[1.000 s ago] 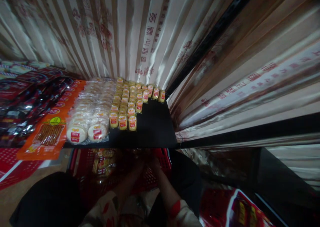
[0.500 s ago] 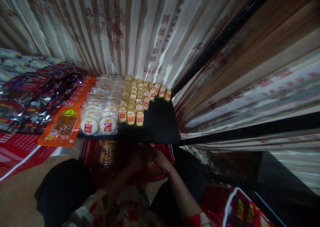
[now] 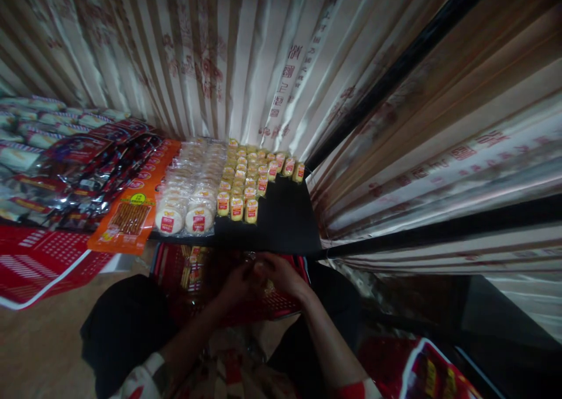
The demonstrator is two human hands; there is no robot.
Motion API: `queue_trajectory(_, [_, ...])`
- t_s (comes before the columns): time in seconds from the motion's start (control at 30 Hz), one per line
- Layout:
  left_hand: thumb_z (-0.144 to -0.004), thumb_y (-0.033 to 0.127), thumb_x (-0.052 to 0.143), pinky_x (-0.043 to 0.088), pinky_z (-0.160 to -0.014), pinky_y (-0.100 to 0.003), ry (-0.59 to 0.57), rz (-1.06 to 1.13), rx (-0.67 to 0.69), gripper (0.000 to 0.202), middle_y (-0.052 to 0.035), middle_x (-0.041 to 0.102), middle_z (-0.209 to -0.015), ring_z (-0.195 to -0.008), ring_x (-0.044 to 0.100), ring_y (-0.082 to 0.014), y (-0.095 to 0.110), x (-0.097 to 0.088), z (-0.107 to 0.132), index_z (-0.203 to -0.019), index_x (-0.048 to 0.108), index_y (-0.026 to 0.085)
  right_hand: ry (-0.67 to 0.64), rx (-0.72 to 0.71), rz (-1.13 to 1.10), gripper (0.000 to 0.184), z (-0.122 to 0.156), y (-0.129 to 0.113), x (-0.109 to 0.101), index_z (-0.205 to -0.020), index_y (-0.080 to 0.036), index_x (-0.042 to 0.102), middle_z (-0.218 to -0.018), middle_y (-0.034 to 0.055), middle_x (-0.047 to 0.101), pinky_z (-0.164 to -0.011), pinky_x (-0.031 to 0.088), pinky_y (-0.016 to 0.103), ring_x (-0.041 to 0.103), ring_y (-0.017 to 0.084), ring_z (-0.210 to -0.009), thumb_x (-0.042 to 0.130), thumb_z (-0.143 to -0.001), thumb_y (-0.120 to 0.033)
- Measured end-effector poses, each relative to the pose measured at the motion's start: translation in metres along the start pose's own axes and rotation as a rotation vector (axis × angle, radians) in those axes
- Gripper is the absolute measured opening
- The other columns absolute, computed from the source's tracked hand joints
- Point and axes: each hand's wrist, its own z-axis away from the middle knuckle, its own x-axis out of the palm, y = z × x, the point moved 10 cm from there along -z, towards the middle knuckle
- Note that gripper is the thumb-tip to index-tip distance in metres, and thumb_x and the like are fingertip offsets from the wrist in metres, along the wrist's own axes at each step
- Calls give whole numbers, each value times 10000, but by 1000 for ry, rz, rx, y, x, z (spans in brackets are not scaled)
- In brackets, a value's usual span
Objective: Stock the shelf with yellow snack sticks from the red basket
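Note:
My left hand (image 3: 236,283) and my right hand (image 3: 281,275) are close together over the red basket (image 3: 281,310) between my knees. The fingers of both hands curl inward around something I cannot make out in the dim light; a small glint of clear wrap shows by the fingertips. Inside the basket, small yellow wrapped snacks (image 3: 195,270) lie at the left. On the black shelf (image 3: 283,215) just beyond my hands, small yellow packs with red labels (image 3: 237,208) stand in rows. Beside them are two rows of round white wrapped crackers (image 3: 170,220).
Further left lie an orange snack bag (image 3: 125,220), dark shiny packets (image 3: 83,182) and pale wrapped rolls (image 3: 41,121). Another red basket (image 3: 39,261) is below them. Pleated printed curtains (image 3: 246,54) and a dark pole (image 3: 377,100) enclose the shelf. Red packages (image 3: 432,375) sit at lower right.
The view has shifted slightly, so the shelf goods appear further right. My hands remain together over the basket, with the fingers now a little higher and more visible.

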Motion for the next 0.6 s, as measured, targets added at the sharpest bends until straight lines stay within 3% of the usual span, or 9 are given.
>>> queue_trajectory(0.1, [-784, 492, 549, 442, -940, -374, 35, -74, 113, 441, -119, 672, -1086, -1010, 610, -248, 25, -7, 6, -1033, 630, 137, 70, 22, -63, 413, 8, -2, -9, -1152, -176, 597, -1068, 78, 681, -873, 489, 349, 631, 218, -981, 597, -772, -339])
queue_trajectory(0.3, [-796, 417, 518, 464, -877, -331, 83, -75, 150, 328, -90, 676, -1009, -946, 618, -211, 73, -10, 21, -967, 613, 154, 187, 53, -223, 518, 16, -11, -26, -1236, -203, 508, -1058, 57, 686, -865, 505, 340, 647, 197, -972, 620, -736, -282])
queue_trajectory(0.6, [-764, 262, 522, 458, -863, -313, 240, -121, 138, 252, -85, 662, -999, -930, 613, -188, 101, -17, 11, -975, 603, 150, 422, -15, -394, 292, 10, -7, -46, -980, -223, 567, -979, 34, 703, -864, 505, 341, 658, 191, -937, 635, -703, -284])
